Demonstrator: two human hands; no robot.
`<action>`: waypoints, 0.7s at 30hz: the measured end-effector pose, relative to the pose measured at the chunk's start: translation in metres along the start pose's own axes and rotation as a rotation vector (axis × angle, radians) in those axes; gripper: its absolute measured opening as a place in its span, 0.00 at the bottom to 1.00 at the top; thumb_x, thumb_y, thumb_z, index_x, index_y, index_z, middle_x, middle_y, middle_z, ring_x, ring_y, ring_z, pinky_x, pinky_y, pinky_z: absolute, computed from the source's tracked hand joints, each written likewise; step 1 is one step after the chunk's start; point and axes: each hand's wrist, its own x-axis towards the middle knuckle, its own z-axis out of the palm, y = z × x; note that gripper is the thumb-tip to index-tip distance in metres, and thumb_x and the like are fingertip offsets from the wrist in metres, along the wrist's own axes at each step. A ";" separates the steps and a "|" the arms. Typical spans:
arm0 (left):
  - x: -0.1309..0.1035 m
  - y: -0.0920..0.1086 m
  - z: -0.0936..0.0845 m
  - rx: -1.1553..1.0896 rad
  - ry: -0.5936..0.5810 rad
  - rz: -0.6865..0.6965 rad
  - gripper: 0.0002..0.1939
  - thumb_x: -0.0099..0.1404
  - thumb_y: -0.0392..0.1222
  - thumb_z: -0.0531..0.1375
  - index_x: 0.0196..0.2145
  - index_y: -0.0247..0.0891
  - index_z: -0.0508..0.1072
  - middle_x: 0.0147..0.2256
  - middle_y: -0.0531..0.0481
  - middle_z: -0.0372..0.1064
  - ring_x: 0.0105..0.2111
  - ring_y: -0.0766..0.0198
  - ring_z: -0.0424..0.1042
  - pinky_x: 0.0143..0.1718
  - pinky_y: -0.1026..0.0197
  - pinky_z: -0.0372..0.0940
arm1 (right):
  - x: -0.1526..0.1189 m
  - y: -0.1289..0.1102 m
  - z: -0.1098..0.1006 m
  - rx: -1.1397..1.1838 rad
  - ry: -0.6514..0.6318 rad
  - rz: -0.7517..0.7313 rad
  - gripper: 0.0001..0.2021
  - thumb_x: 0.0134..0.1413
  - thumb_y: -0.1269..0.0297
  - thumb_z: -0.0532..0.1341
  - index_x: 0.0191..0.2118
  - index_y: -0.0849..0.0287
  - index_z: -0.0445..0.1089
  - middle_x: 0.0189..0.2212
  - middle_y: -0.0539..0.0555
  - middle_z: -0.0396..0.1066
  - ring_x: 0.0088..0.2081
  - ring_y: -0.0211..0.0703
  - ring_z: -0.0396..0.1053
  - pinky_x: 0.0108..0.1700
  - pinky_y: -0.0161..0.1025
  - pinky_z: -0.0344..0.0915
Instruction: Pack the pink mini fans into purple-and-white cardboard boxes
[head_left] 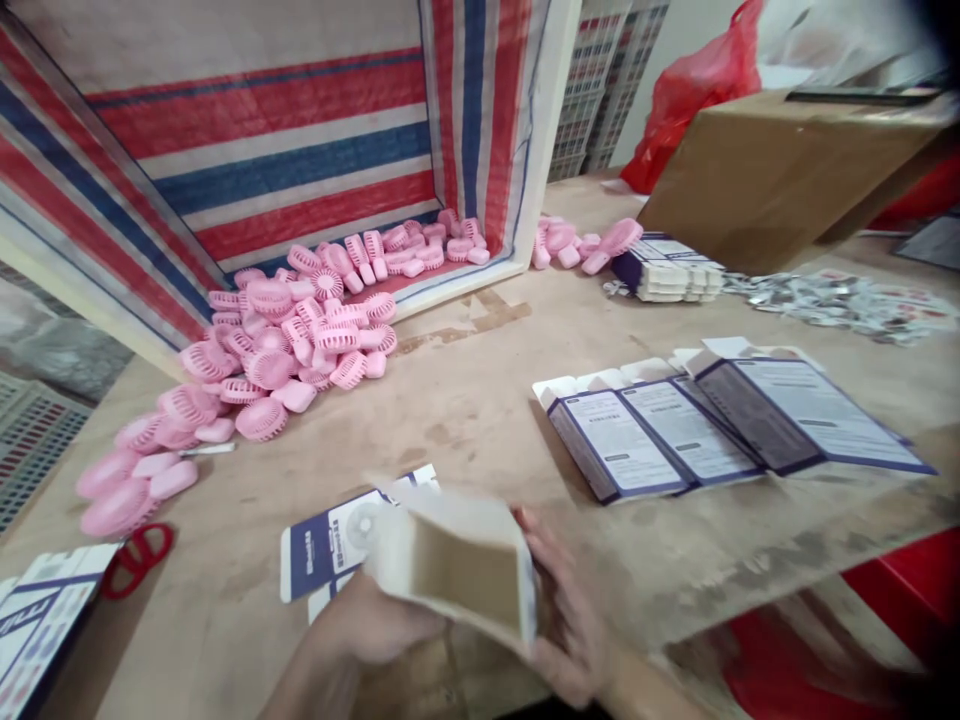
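A small open carton [459, 510] is held low in front of me, its open end facing up toward the camera. Its inside is bare brown-grey, and a white flap at its left is smeared by motion. My left hand [386, 615] grips the carton from the left and below, somewhat blurred. On the opposite side, my right hand [566, 620] has its fingers wrapped round the right wall. Just behind my left hand lie flat blue-and-white printed cartons [311, 552], partly covered by the held one.
Pink handheld fans [270, 370] spill from a striped, fabric-lined bin [300, 150]. Red scissors [139, 560] and printed cartons [45, 620] lie left. Overlapping purple-edged cartons [652, 435] lie right. Behind them are stacked booklets [667, 270], silvery packets [847, 305] and a brown box [780, 170].
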 end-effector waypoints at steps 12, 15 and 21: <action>0.060 -0.005 -0.149 1.008 0.521 -0.156 0.26 0.59 0.41 0.56 0.54 0.29 0.68 0.62 0.27 0.59 0.65 0.33 0.52 0.65 0.32 0.44 | -0.020 0.009 0.007 0.021 -0.043 0.220 0.29 0.59 0.62 0.61 0.65 0.51 0.58 0.59 0.64 0.69 0.58 0.57 0.71 0.55 0.51 0.73; 0.068 -0.006 -0.207 1.105 0.758 -0.293 0.25 0.60 0.45 0.56 0.52 0.29 0.67 0.64 0.24 0.53 0.66 0.25 0.42 0.61 0.24 0.35 | -0.032 0.019 0.011 0.008 -0.033 0.299 0.27 0.58 0.57 0.64 0.62 0.53 0.62 0.55 0.64 0.73 0.54 0.57 0.75 0.53 0.50 0.75; 0.052 -0.012 -0.229 1.080 0.774 -0.441 0.14 0.52 0.48 0.63 0.30 0.34 0.69 0.37 0.33 0.72 0.46 0.32 0.70 0.46 0.39 0.63 | -0.039 0.025 0.012 0.025 -0.049 0.448 0.27 0.53 0.50 0.68 0.56 0.59 0.69 0.51 0.66 0.76 0.47 0.57 0.78 0.49 0.51 0.76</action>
